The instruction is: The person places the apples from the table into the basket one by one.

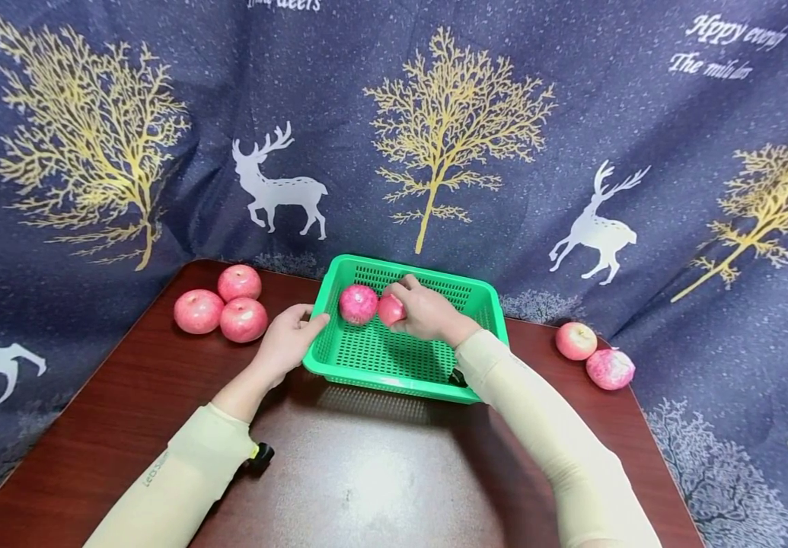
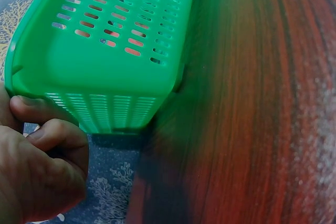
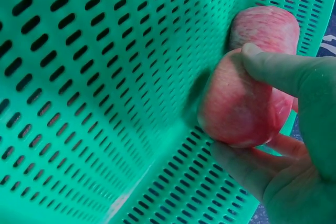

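A green slotted plastic basket (image 1: 394, 387) stands on the table with two red apples inside. My left hand (image 1: 288, 341) grips the basket's left rim, thumb over the top; in the left wrist view its curled fingers (image 2: 63, 135) are at the basket's end wall. Inside the basket my right hand (image 1: 428, 310) holds a red apple (image 3: 241, 103) between thumb and fingers. The other apple (image 1: 358, 304), streaked pink-red, sits just left of it; in the right wrist view this apple (image 3: 268, 27) appears right behind the held one.
Three apples (image 1: 244, 320) cluster on the table left of the basket. To the right, near the table edge, are a yellowish-red apple (image 1: 575, 341) and a pink-streaked one (image 1: 610, 369). A dark blue cloth (image 1: 359, 152) with trees and deer hangs behind the brown table (image 1: 366, 472).
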Motion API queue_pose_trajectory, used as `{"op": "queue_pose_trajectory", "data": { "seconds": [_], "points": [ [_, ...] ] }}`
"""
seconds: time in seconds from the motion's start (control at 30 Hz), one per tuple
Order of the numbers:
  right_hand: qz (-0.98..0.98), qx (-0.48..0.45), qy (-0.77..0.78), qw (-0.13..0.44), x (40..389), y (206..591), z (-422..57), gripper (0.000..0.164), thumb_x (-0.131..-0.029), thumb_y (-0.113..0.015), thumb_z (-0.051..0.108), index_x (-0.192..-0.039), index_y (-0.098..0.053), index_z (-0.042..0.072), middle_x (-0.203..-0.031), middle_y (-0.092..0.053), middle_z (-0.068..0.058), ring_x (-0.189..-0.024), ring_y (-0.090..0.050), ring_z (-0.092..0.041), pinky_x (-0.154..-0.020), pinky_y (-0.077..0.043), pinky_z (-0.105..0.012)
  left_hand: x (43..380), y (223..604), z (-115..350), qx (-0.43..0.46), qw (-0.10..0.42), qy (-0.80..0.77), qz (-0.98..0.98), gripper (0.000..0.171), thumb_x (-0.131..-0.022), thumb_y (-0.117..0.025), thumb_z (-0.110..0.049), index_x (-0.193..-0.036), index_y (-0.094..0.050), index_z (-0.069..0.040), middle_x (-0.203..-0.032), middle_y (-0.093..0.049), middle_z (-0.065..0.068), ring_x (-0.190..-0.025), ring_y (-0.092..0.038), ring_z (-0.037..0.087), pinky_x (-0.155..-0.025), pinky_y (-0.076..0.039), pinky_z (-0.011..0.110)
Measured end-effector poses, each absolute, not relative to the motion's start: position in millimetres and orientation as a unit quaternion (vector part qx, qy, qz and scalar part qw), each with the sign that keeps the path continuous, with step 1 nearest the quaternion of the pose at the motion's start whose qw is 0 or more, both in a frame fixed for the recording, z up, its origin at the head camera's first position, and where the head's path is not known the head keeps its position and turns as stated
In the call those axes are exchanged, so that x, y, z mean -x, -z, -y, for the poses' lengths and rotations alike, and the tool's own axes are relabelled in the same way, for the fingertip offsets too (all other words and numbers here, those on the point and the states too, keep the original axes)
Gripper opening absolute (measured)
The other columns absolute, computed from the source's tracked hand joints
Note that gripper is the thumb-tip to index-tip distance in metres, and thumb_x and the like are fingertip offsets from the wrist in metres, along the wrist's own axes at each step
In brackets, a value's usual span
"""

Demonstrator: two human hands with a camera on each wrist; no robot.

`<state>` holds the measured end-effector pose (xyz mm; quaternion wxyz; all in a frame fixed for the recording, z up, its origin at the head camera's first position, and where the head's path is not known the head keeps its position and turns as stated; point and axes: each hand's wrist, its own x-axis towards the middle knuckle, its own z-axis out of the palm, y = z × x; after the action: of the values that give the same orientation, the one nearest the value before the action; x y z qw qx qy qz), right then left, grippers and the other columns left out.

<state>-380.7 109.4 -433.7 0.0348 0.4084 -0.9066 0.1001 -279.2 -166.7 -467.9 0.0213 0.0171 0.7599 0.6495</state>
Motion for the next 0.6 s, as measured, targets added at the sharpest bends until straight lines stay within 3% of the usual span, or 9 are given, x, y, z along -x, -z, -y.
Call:
{"op": "queue_pose_trajectory", "data": {
  "seconds": [0.6],
  "points": [
    [0.911, -0.405, -0.074, 0.021, 384.7, 439.0, -107.7, 0.065, -0.075, -0.087, 0.028, -0.127, -0.051, 0.014, -0.111, -0.045, -0.01, -0.087, -0.058, -0.022, -0.077, -0.054, -0.039, 280.1, 468.7, 166.6, -0.017, 0.017, -0.643, -0.766, 0.044, -0.097, -0.062, -0.039, -0.126, -0.055, -0.006, -0.103, -0.068, 0.024, -0.088, -0.068, 0.033, -0.067, -0.058, 0.039]
  ]
}}
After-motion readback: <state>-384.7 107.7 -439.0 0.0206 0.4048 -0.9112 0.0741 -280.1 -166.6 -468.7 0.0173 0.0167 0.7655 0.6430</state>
